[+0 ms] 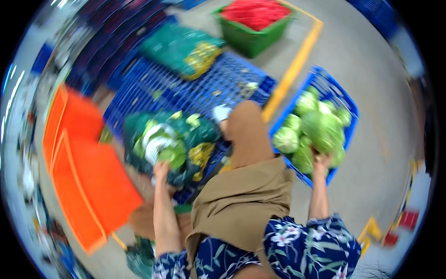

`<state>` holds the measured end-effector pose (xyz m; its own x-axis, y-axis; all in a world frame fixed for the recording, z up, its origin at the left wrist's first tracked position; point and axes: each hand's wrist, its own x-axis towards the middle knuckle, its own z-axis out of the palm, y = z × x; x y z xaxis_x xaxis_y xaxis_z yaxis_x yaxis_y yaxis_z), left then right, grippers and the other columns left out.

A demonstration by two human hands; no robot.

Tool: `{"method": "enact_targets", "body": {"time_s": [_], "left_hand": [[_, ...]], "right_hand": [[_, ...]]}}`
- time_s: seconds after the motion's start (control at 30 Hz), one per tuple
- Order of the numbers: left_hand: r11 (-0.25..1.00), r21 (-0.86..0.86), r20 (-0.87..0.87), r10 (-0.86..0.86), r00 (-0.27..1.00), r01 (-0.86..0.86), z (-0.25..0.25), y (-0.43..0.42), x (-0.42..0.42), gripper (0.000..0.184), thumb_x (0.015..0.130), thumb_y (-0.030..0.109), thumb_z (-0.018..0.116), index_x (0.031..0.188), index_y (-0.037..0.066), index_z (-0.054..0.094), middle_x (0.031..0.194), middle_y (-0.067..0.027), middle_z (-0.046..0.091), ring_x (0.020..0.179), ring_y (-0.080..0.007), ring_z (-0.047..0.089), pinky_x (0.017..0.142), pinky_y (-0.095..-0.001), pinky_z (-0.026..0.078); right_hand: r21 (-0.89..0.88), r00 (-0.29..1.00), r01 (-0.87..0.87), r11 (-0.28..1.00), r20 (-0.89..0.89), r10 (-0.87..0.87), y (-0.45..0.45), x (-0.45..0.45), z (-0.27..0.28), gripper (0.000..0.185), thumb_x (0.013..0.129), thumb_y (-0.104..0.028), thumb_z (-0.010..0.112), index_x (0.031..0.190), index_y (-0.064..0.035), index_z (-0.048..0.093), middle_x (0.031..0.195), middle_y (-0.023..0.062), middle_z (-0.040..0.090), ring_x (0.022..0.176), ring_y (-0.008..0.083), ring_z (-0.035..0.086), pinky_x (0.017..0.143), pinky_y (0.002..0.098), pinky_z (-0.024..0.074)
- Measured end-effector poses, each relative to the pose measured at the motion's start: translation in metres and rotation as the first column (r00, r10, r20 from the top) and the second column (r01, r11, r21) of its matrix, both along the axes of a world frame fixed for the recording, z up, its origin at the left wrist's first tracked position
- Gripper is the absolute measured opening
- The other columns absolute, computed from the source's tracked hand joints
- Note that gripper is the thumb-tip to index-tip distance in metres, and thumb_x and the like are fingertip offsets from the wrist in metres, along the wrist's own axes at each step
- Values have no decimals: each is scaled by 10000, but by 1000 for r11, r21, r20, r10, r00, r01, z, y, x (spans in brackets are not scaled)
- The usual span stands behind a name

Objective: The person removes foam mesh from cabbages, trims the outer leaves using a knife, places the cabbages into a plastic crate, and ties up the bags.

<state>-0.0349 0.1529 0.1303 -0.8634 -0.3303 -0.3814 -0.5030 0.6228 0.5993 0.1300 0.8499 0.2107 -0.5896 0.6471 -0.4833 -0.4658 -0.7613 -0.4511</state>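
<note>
On the right, my right hand (322,160) is closed on the near end of a pale green cabbage (325,132), which is blurred by motion over a blue crate (354,122). Several other cabbages (285,140) fill that crate. Over on the left, my left hand (161,168) is closed beside loose green leaves (174,156) and a blurred white, curved shape (158,143). What its fingers grip is not clear. These lie on a dark green plastic bag (134,153) with a yellow printed patch, at the near side of a blue pallet (134,93).
Another green bag (169,44) lies across the pallet's far side. Behind stands a green crate (255,42) heaped with red material (253,14). Orange panels (88,172) stand at the left. A yellow floor line (297,65) runs between pallet and blue crate. Leaf scraps dot the pallet.
</note>
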Motion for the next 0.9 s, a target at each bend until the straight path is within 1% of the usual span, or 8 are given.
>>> {"method": "enact_targets", "body": {"time_s": [0.13,0.37,0.43,0.53,0.6,0.67,0.77,0.9], "left_hand": [[995,-50,11,-87,996,88,11,24,-14,300,734,326,628,812,44,695,758,-140,677,712,-258,651,684,-368,491],[940,-310,-383,-261,886,143,11,72,-78,188,725,74,593,900,82,661,901,-165,603,883,-351,578,800,-416,470],[915,-345,-388,-343,855,210,11,75,-108,320,711,81,640,1028,114,619,1113,-115,536,1123,-312,469,943,-560,349],[762,-579,-248,-505,827,291,17,66,-154,470,716,168,702,1167,181,567,1307,-94,429,1283,-307,327,963,-678,247],[755,-545,-118,-500,858,365,19,54,-171,571,719,239,721,1248,234,507,1376,-83,359,1332,-315,246,943,-717,228],[773,-493,-7,-462,887,399,4,41,-172,652,705,303,743,1295,275,468,1415,-72,319,1355,-320,205,929,-742,213],[814,-454,93,-362,928,363,-36,25,-131,732,666,381,770,1314,303,438,1420,-63,314,1354,-313,208,930,-734,223],[751,-513,147,-400,905,415,-95,21,-37,565,716,318,715,1242,230,530,1368,-71,387,1337,-298,248,996,-645,248]], "right_hand": [[-89,984,-72,993,-167,56,25,35,2,690,833,-329,642,1372,-28,334,1396,214,350,1291,444,285,1034,583,342],[72,915,-201,977,369,162,47,20,-9,598,904,-301,541,1382,-41,292,1383,183,353,1198,436,420,910,499,489],[144,753,-303,942,643,144,60,-11,11,560,908,-267,528,1376,-50,310,1341,177,406,1149,385,490,787,442,563],[425,521,-632,649,852,-51,-26,-96,105,518,904,-223,519,1360,-50,345,1276,154,470,1041,279,574,572,306,549],[664,656,-671,330,739,-155,-91,-153,130,427,900,-227,550,1269,-39,447,1184,122,547,827,180,638,460,217,451],[759,780,-618,207,624,43,-203,-215,167,388,885,-174,554,1231,-11,488,1156,157,561,696,165,638,469,189,428],[547,548,-829,117,752,366,-356,-267,192,256,844,-122,610,1068,-1,576,805,78,651,595,119,607,494,193,437],[413,146,-887,-205,673,725,-478,-288,74,273,862,-118,600,1094,26,588,886,128,653,732,176,656,645,265,525]]}}
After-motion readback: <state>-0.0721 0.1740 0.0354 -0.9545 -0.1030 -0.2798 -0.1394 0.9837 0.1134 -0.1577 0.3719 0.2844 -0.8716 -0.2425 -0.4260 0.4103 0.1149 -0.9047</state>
